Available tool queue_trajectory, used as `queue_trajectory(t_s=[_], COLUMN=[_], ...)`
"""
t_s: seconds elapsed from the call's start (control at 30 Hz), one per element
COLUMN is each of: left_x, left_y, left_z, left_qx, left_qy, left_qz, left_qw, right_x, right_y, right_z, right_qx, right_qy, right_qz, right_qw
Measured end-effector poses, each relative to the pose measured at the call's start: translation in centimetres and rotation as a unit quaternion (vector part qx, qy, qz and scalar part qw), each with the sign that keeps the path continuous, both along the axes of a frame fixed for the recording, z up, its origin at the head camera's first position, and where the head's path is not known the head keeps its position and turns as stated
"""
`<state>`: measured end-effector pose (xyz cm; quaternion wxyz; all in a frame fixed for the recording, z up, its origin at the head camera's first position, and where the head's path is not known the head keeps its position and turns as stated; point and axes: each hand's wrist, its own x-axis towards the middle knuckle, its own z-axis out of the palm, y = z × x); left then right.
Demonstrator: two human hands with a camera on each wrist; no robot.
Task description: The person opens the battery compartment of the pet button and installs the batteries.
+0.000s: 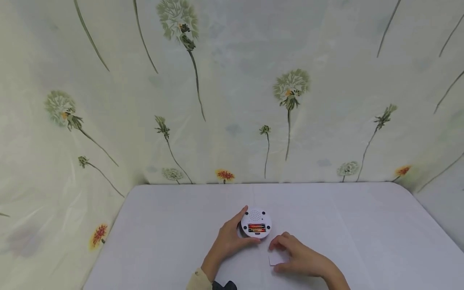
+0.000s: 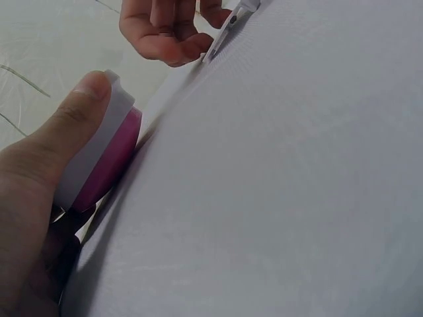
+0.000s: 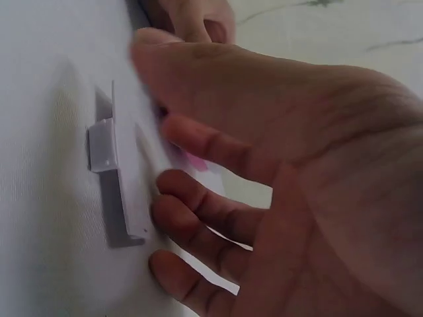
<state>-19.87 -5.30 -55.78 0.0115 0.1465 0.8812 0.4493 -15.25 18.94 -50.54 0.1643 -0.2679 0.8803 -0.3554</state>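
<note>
My left hand (image 1: 229,238) holds a round white-and-pink device (image 1: 255,215), thumb and fingers at opposite sides of its rim. Its underside faces up, with speaker holes, small dark feet and an uncovered compartment holding two red-and-gold batteries (image 1: 257,228). The magenta side (image 2: 111,162) is against the table in the left wrist view. To the right, a thin white battery cover (image 1: 275,259) with a small tab lies on the table. My right hand (image 1: 299,255) is over it, thumb and bent fingers spread apart; in the right wrist view the fingertips (image 3: 175,214) are beside the cover.
A white-covered table (image 1: 174,217) extends around both hands. Behind and to the left hangs a pale curtain (image 1: 235,100) printed with dandelions. A dark object (image 1: 225,285) shows at the bottom edge next to the left sleeve (image 1: 199,279).
</note>
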Motion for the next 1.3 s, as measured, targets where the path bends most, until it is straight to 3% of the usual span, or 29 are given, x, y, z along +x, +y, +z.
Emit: queue_trajectory(t_s=[0.13, 0.27, 0.5, 1.0, 1.3], left_x=[-0.1, 0.0, 0.2, 0.4, 0.1], left_y=[-0.2, -0.1, 0.1, -0.2, -0.2], left_z=[0.1, 0.2, 0.3, -0.4, -0.1], left_qx=[0.002, 0.003, 0.010, 0.005, 0.005], left_qy=[-0.001, -0.008, -0.008, -0.005, 0.012], left_qz=[0.003, 0.000, 0.001, 0.002, -0.010], left_qw=[1.0000, 1.0000, 0.9999, 1.0000, 0.9999], right_x=[0.1, 0.3, 0.4, 0.4, 0.2], right_y=[-0.3, -0.8, -1.5, -1.4, -1.4], right_z=[0.4, 0.7, 0.6, 0.2, 0.8], right_qx=[0.005, 0.027, 0.069, 0.041, 0.055], right_qy=[-0.017, -0.041, 0.000, 0.041, 0.091], right_qz=[0.036, 0.040, 0.013, 0.035, 0.013], right_qw=[0.999, 0.998, 0.998, 0.998, 0.994])
